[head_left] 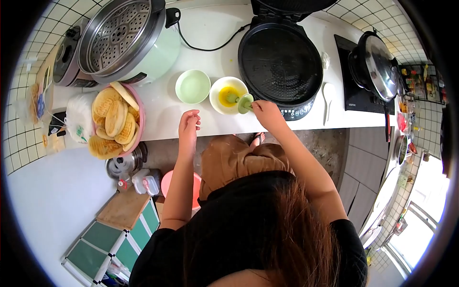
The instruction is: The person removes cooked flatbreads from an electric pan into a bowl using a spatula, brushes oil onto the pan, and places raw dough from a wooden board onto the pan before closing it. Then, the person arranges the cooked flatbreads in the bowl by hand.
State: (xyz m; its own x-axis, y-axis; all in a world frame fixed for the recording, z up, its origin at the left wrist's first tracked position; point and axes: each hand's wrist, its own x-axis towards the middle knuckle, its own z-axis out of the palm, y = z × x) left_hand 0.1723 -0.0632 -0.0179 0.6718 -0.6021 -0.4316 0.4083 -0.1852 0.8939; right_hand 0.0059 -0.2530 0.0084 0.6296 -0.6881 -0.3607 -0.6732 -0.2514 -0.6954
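Observation:
My right hand (267, 115) grips a green basting brush (245, 104) with a round guard. The brush's bristle end is down in a white bowl (214, 91) that holds yellow liquid (227, 95). To its left stands a pale green bowl (192, 86), with no contents that I can make out. My left hand (189, 126) hovers at the counter's front edge below that bowl, fingers loosely apart and nothing in them. Just behind my right hand lies an electric griddle (280, 62) with its lid raised; its dark plate looks shiny.
A pink basin (139, 137) of browned flatbreads (116, 118) sits at the left counter edge. Behind it rises a large steamer pot (158, 57). A white spoon (328, 103) lies right of the griddle, and a lidded wok (380, 67) stands on a black cooktop (351, 91). A power cord (210, 49) crosses the back.

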